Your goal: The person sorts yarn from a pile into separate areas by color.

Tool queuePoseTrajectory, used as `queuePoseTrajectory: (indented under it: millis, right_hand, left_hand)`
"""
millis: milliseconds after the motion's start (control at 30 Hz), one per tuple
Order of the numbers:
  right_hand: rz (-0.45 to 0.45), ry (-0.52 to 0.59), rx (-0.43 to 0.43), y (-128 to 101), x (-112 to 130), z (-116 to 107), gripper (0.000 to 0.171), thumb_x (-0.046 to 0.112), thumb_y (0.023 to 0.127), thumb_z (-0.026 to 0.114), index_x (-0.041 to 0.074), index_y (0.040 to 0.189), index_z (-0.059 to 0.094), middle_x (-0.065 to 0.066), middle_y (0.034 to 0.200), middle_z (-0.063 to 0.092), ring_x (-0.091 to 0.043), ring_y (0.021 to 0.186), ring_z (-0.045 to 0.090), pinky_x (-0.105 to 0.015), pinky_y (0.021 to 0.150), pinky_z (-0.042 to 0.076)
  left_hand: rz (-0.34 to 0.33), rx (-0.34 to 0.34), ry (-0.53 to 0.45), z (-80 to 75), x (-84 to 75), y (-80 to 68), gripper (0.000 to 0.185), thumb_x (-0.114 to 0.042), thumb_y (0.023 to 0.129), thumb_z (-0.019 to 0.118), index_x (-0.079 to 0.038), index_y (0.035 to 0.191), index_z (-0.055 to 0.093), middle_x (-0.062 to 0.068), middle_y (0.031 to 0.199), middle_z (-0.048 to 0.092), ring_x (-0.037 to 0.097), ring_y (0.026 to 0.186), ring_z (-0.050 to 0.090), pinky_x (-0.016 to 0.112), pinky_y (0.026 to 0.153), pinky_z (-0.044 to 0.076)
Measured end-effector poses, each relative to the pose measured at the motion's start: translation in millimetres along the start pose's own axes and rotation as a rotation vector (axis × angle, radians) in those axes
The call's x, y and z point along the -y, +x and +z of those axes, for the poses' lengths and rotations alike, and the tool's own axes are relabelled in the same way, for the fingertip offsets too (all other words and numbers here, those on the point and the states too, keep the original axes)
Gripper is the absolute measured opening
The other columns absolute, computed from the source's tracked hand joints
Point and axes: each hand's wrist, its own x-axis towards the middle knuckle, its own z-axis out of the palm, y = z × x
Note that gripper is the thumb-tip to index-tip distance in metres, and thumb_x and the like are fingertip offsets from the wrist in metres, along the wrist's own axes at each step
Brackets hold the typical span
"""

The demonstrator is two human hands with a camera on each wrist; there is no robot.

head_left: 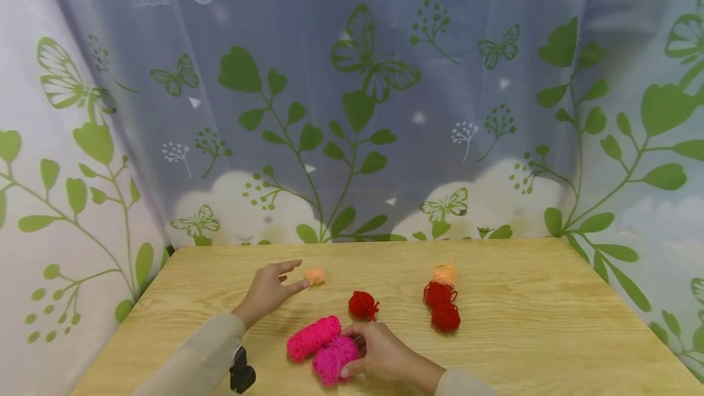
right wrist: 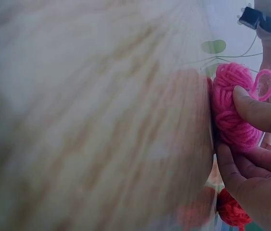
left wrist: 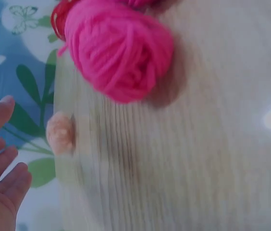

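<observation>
My right hand (head_left: 367,356) grips a pink yarn ball (head_left: 332,359) at the front of the wooden table (head_left: 550,335); in the right wrist view its thumb and fingers (right wrist: 251,110) curl round that pink yarn ball (right wrist: 231,110). A second pink yarn skein (head_left: 312,337) lies just left of it, large in the left wrist view (left wrist: 118,48). My left hand (head_left: 272,286) hovers with straight fingers next to a small peach yarn ball (head_left: 315,275), holding nothing; the peach ball (left wrist: 60,133) lies just beyond the fingertips (left wrist: 1,108).
A red yarn ball (head_left: 362,305) sits behind the right hand. Further right lie two red balls (head_left: 442,306) and an orange one (head_left: 444,274). A leaf-and-butterfly curtain (head_left: 352,109) encloses the table on three sides. A black wrist device (head_left: 241,373) shows under my left sleeve.
</observation>
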Motion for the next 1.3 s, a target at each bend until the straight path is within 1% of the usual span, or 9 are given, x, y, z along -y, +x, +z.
queuePoseTrajectory:
  millis: [67,200,433,533,700,833,967,1167,1300]
  right_hand:
    - [-0.003,0.001,-0.002,-0.2,0.2,0.0,0.05,0.019,0.07,0.086,0.006,0.114,0.066,0.004,0.099,0.067,-0.006,0.091,0.06,-0.023,0.079,0.05]
    - [-0.005,0.0,-0.009,-0.5,0.3,0.2,0.049,0.019,0.07,0.086,0.006,0.113,0.066,0.005,0.099,0.067,-0.006,0.091,0.06,-0.022,0.08,0.05]
    - [-0.016,0.019,-0.008,0.1,-0.1,0.4,0.049,0.017,0.071,0.086,0.005,0.114,0.066,0.002,0.099,0.067,-0.006,0.089,0.06,-0.022,0.078,0.051]
    - [-0.021,0.033,-0.005,0.3,-0.7,1.0,0.049,0.016,0.071,0.086,0.004,0.114,0.066,0.001,0.099,0.067,-0.006,0.088,0.06,-0.021,0.078,0.05]
    - [-0.027,0.033,-0.009,-1.6,0.1,0.5,0.048,0.015,0.07,0.086,0.004,0.113,0.066,0.002,0.098,0.067,-0.005,0.089,0.06,-0.021,0.078,0.05]
    - [-0.027,0.028,-0.011,-2.9,0.4,-0.4,0.048,0.015,0.07,0.086,0.005,0.113,0.066,0.002,0.099,0.068,-0.005,0.09,0.06,-0.022,0.079,0.05]
    - [-0.029,0.022,-0.008,-2.8,0.2,-0.8,0.049,0.016,0.07,0.086,0.005,0.113,0.066,0.002,0.099,0.068,-0.005,0.09,0.06,-0.021,0.079,0.05]
    - [-0.024,0.014,-0.006,-2.1,0.0,-0.7,0.05,0.018,0.07,0.086,0.005,0.114,0.066,0.001,0.099,0.068,-0.005,0.089,0.061,-0.021,0.078,0.05]
    - [-0.029,0.018,-0.003,-2.6,0.6,-1.3,0.049,0.017,0.071,0.086,0.005,0.114,0.066,0.0,0.1,0.068,-0.006,0.089,0.061,-0.021,0.078,0.05]
  left_hand:
    - [0.005,0.006,0.03,-0.8,2.3,4.3,0.048,-0.014,0.083,0.076,0.002,0.125,0.062,0.021,0.129,0.059,0.038,0.118,0.056,0.047,0.092,0.05]
    - [0.044,0.028,0.074,-0.8,7.1,13.5,0.048,-0.016,0.083,0.076,0.003,0.125,0.062,0.022,0.128,0.059,0.038,0.118,0.056,0.049,0.092,0.05]
    - [0.084,0.049,0.086,11.0,15.7,30.2,0.046,-0.017,0.083,0.076,0.006,0.121,0.063,0.021,0.124,0.062,0.036,0.117,0.057,0.05,0.091,0.05]
    - [0.076,0.065,0.082,14.9,22.7,35.4,0.047,-0.018,0.083,0.076,0.007,0.121,0.063,0.022,0.123,0.062,0.037,0.117,0.056,0.051,0.091,0.05]
    - [0.038,0.085,0.061,20.2,34.7,42.0,0.049,-0.02,0.081,0.078,0.007,0.119,0.064,0.021,0.121,0.064,0.04,0.109,0.061,0.049,0.089,0.051]
    - [0.054,0.106,0.034,24.2,40.3,45.2,0.047,-0.018,0.081,0.078,0.008,0.118,0.064,0.022,0.118,0.065,0.039,0.104,0.064,0.046,0.085,0.054]
    - [0.074,0.118,0.035,28.6,42.2,46.8,0.042,-0.013,0.082,0.076,0.01,0.115,0.065,0.024,0.114,0.066,0.037,0.1,0.066,0.044,0.084,0.054]
    - [0.052,0.095,0.063,34.3,40.4,48.9,0.033,-0.011,0.081,0.076,0.007,0.109,0.069,0.02,0.106,0.069,0.033,0.094,0.068,0.042,0.081,0.055]
    - [0.039,0.09,0.054,34.4,39.6,50.2,0.032,-0.011,0.08,0.078,0.005,0.107,0.071,0.018,0.102,0.07,0.031,0.091,0.068,0.04,0.078,0.056]
